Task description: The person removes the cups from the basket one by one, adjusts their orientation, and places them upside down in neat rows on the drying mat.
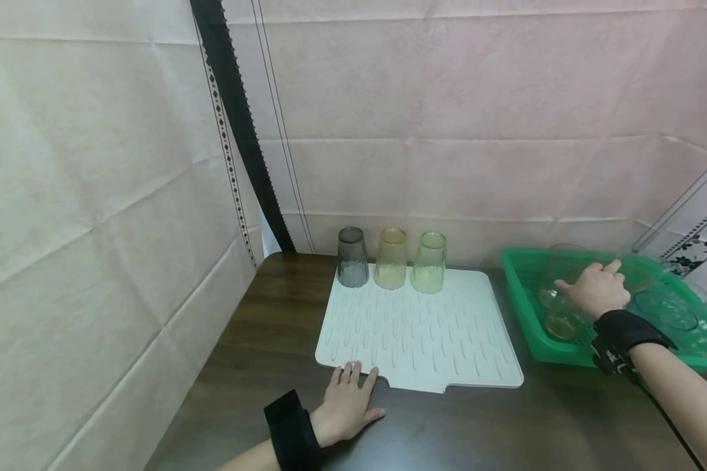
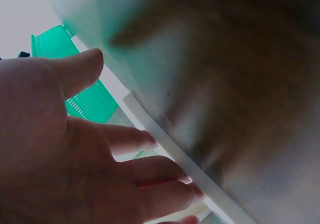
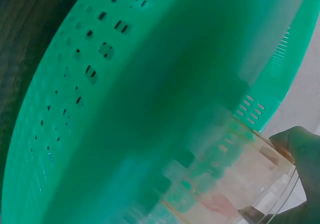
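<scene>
My right hand (image 1: 601,289) is inside the green plastic basket (image 1: 521,320). In the right wrist view its thumb and fingers hold a clear drinking glass (image 3: 245,176) from opposite sides near one end. A yellowish glass (image 1: 561,325) lies just below that hand in the basket. My left hand (image 1: 346,407) lies with spread fingers on the table, its fingertips at the front edge of the white ridged mat (image 1: 412,340). Along the mat's back edge stand a grey glass (image 1: 352,258), an amber glass (image 1: 391,260) and a green glass (image 1: 429,263).
More clear glasses (image 1: 666,310) lie in the right part of the basket. The dark wooden table (image 1: 259,353) meets cloth-covered walls (image 1: 448,118) at the back and left. A black cable (image 1: 662,409) runs from the right wrist strap.
</scene>
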Available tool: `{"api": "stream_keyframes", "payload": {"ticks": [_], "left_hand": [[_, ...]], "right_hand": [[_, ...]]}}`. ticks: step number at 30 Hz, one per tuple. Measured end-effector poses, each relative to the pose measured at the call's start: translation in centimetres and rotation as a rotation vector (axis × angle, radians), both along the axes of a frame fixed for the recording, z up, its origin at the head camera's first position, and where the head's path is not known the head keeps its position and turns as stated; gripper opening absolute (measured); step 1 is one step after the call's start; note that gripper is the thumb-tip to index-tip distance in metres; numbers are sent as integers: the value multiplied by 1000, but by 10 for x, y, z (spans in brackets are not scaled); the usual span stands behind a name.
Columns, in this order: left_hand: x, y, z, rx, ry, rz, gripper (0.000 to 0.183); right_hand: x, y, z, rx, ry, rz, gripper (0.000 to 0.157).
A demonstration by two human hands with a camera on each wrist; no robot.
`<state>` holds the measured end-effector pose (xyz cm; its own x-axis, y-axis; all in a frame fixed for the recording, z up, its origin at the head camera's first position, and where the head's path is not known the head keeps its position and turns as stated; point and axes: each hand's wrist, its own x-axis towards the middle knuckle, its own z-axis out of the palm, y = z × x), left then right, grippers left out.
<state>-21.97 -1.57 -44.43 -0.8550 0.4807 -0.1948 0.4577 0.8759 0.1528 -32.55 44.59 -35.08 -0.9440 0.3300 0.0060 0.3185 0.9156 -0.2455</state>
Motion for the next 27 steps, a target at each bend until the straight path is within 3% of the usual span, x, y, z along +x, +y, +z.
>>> {"api": "stream_keyframes", "payload": {"ticks": [8,16,27], "left_hand": [[0,0,-3,0,9,-8,70],[-3,0,-6,-26,31,-17,68],[-2,1,-2,-42,2,1,70]], "right_hand": [[2,-3,1,4,-6,5,105],[8,-9,16,1,6,8,104],[19,-16,36,14,38,38,93]]}}
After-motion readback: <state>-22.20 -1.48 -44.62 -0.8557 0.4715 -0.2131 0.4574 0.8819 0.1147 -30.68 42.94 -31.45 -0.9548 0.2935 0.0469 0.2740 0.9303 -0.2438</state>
